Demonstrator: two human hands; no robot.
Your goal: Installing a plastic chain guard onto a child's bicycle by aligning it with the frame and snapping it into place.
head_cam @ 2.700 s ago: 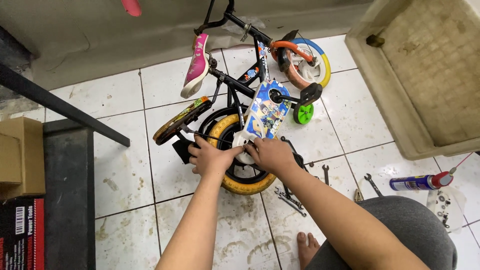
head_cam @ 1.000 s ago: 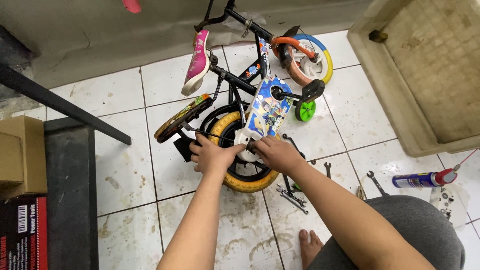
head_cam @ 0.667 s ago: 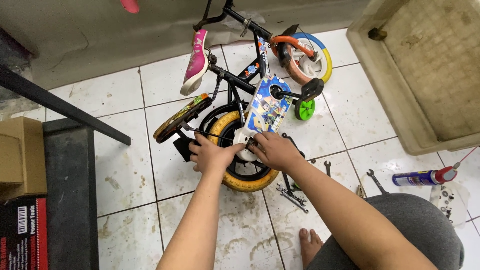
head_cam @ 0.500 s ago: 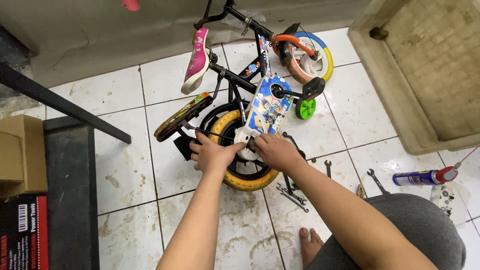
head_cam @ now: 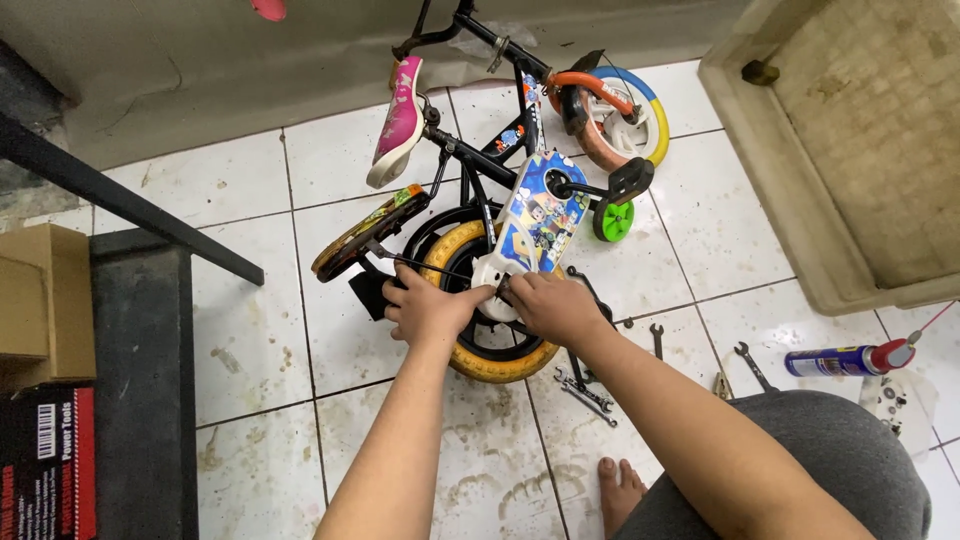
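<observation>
A small child's bicycle (head_cam: 500,180) with a black frame stands on the white tiled floor. It has a pink saddle (head_cam: 398,120), a blue-and-white chain guard (head_cam: 535,220) and a yellow rear tyre (head_cam: 490,365). My left hand (head_cam: 428,305) grips the hub area of the rear wheel from the left. My right hand (head_cam: 553,305) is closed on the lower end of the chain guard by the axle. Both hands meet at the wheel's centre; what the fingers pinch is hidden.
Several wrenches (head_cam: 588,388) lie on the tiles beside the wheel. A blue spray can (head_cam: 845,360) lies at right. A concrete basin (head_cam: 850,140) fills the upper right. A dark bench (head_cam: 140,380) and cardboard boxes (head_cam: 40,310) stand at left. My bare foot (head_cam: 622,485) and grey-clad knee (head_cam: 790,460) are below.
My hands stay at the rear hub with only slight shifts. The view has drifted a little; the bicycle has not visibly moved.
</observation>
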